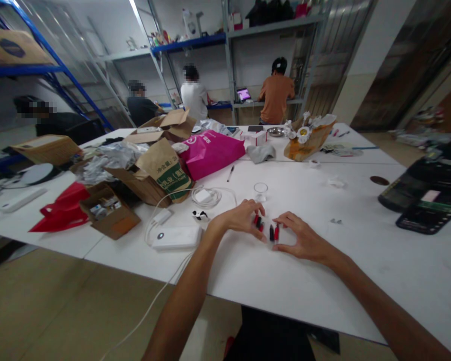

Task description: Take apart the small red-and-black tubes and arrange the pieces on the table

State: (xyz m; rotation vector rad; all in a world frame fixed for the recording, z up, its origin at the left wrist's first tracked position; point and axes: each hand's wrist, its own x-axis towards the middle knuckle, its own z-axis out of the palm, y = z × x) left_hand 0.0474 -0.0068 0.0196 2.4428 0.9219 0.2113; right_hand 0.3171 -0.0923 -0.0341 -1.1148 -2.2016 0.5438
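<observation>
Both hands are close together above the white table. My left hand (242, 218) is closed, its fingers and thumb curled round small red and black pieces (261, 227). My right hand (304, 238) bends its thumb and index finger round a black piece (271, 233) and a red piece (276, 232). These slim pieces resemble clips, but their exact kind is too small to make out. Something pale or clear seems to lie between the fingertips. Just beyond the hands stands a clear round container (260, 190).
Left of my hands lie a white power bank-like box (177, 237), a coiled white cable (206, 197) and a small open carton (110, 220). A pink bag (214, 153) and a pen (230, 173) are farther back. At right rests a phone (432, 208). Several people sit beyond.
</observation>
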